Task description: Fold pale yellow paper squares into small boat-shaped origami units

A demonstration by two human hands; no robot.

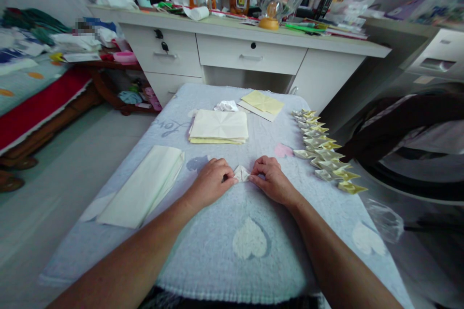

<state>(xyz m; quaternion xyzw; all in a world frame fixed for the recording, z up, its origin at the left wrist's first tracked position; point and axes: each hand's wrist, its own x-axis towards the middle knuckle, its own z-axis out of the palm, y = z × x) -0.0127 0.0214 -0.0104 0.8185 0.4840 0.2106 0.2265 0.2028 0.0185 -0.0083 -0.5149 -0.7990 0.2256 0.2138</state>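
Between my hands is a small folded white paper (241,174), shaped like a low triangle with a pointed top. My left hand (213,176) pinches its left corner between thumb and fingers. The right corner is pinched the same way by my right hand (271,178). Beyond them lies a stack of creased paper sheets (219,125), white above and yellow below. Several folded paper boats (319,142), white and yellow, stand in a row along the table's right side. To the left rests a long folded pale paper (145,186).
A blue patterned cloth (203,260) covers the table. At its far side are a crumpled white paper (225,105) and two loose sheets (263,102). Behind stands a cluttered white desk (250,48). A bed (43,91) is at left, a washing machine (427,120) at right.
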